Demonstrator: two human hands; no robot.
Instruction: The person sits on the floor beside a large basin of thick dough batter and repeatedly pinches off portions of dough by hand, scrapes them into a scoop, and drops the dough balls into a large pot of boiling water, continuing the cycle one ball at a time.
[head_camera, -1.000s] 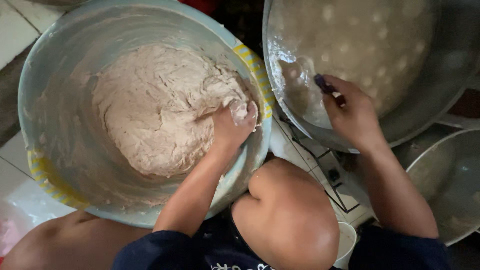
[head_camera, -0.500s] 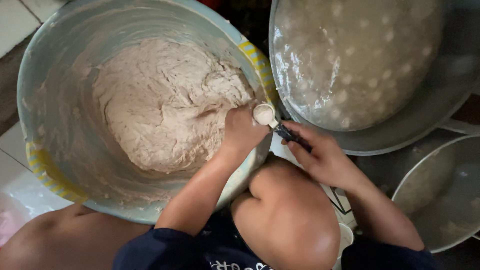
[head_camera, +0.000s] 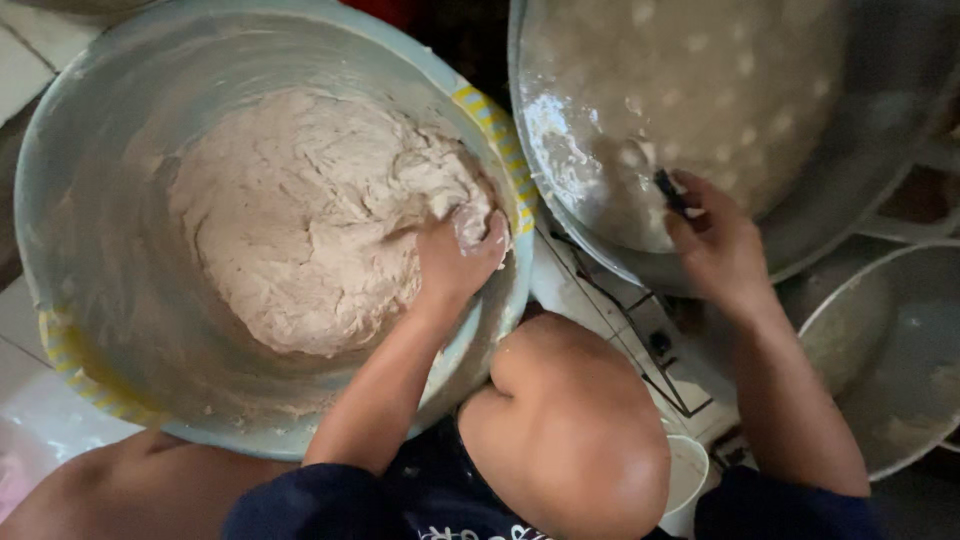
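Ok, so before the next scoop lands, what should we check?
1. Left hand on the dough: ok, fingers pressed into its edge.
2. Dough inside the big basin: ok, none over the rim.
3. Right hand gripping the dark scoop handle: ok.
4. Scoop reaches into the metal pan: ok.
5. Scoop full: cannot tell, its cup is blurred.

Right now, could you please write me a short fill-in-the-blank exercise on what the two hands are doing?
1. The left hand presses into the ____ in the pale basin.
2. The right hand holds a dark-handled tool over the ____ pan.
3. The basin's rim carries ____ striped tape.

Missing words: dough; metal; yellow
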